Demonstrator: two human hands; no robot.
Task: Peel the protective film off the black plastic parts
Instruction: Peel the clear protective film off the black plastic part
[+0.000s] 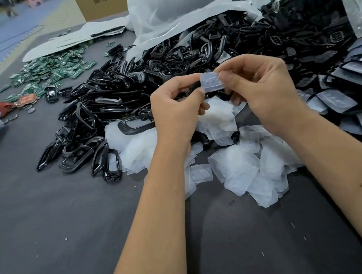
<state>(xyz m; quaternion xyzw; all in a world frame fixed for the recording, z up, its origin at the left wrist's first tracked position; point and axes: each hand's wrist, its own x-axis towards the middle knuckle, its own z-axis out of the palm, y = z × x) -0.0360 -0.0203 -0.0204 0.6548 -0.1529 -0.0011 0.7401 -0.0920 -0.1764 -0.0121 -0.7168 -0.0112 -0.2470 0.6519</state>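
Left hand: your left hand (176,107) is raised above the table, palm turned inward, fingers curled; thumb and forefinger pinch the left end of the black part (193,87), which is mostly hidden behind your fingers.
Right hand: your right hand (259,85) sits at 3 o'clock of the left, nearly touching it, knuckles up; thumb and forefinger pinch the right edge of the film (212,82).
Film: translucent, whitish, three small dimples visible; it stands between your two thumbs, facing you. Whether it is fully free of the part cannot be told.
Forearms: both bare, entering from 6 o'clock and converging toward the hands.
Peeled film pile: loose film pieces (245,164) lie on the table directly beneath and at 6 o'clock of your hands.
Black frames: a heap of glossy black frames (92,117) spreads from 9 to 12 o'clock of the hands.
Film-covered parts: a stacked row of black parts still under film (357,96) lies at 3 o'clock.
Plastic bags: large clear bags (174,6) at 12 to 2 o'clock, black parts spilling from their mouths.
Circuit boards: green boards (55,71) scattered at 10 o'clock, beyond the frames.
Table: dark grey surface (51,250).
Cardboard box: brown box with printed characters (103,0) at 11 o'clock, at the table's far edge.
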